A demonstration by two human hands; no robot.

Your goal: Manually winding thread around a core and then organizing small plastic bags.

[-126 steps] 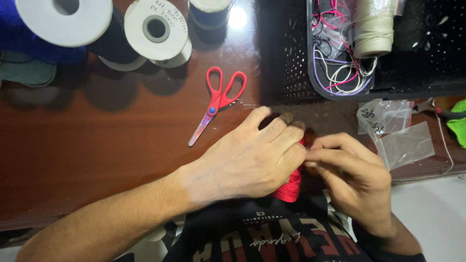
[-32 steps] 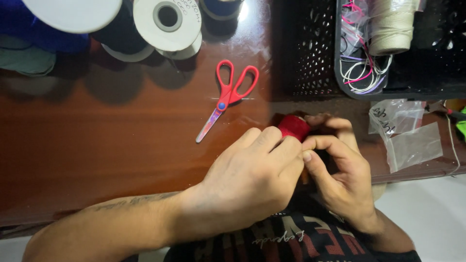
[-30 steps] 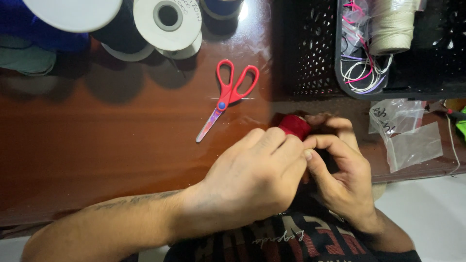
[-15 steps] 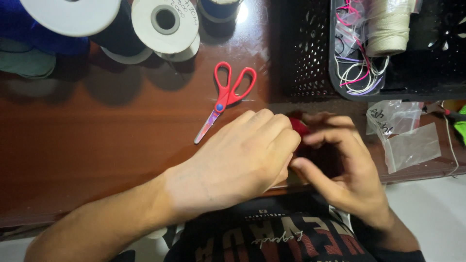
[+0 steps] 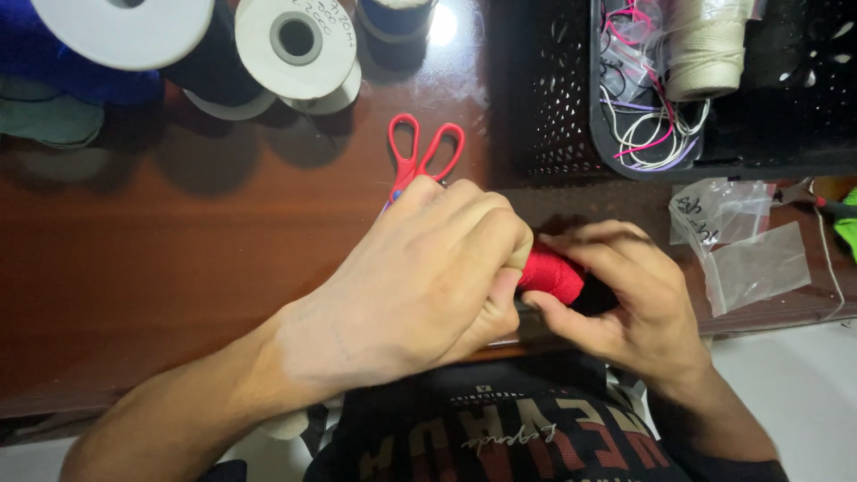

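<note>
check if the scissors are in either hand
No, the scissors lie on the table beyond the left hand; both hands hold a red spool.

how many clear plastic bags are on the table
2. One plastic bag lies right of the right hand, the other plastic bag just below it; more may be hidden.

The left hand (image 5: 420, 277) covers most of the red spool (image 5: 553, 275) at frame centre and the blades of the red scissors (image 5: 420, 156). Large ribbon reels (image 5: 116, 27) at the upper left are cut off by the top edge.
</note>
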